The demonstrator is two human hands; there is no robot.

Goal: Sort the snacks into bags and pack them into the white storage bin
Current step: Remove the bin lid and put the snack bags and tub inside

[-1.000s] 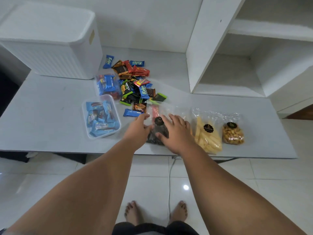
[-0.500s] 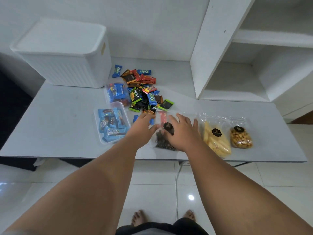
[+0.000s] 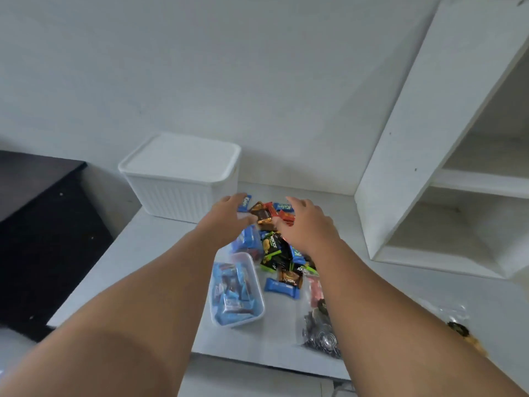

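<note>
A: The fingers?
B: Straight and slightly spread on both, holding nothing. The left hand [image 3: 226, 217] and right hand [image 3: 310, 227] reach over the far end of the snacks [image 3: 275, 248].
A: And the bin?
B: The bin [image 3: 180, 179] stands lidded at the table's [image 3: 148, 247] far left, just beyond the left hand. A tub [image 3: 257, 285] of blue snacks lies nearer, with a dark bag [image 3: 319, 333] to its right.

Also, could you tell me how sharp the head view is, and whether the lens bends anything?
Head view: motion-blurred overall, worst on the bag of dark snacks near the bottom edge and on the left hand and right hand; lettering on the Nextar wrapper is readable; the wide-angle lens tilts the white shelf unit; light soft, no glare.
</note>
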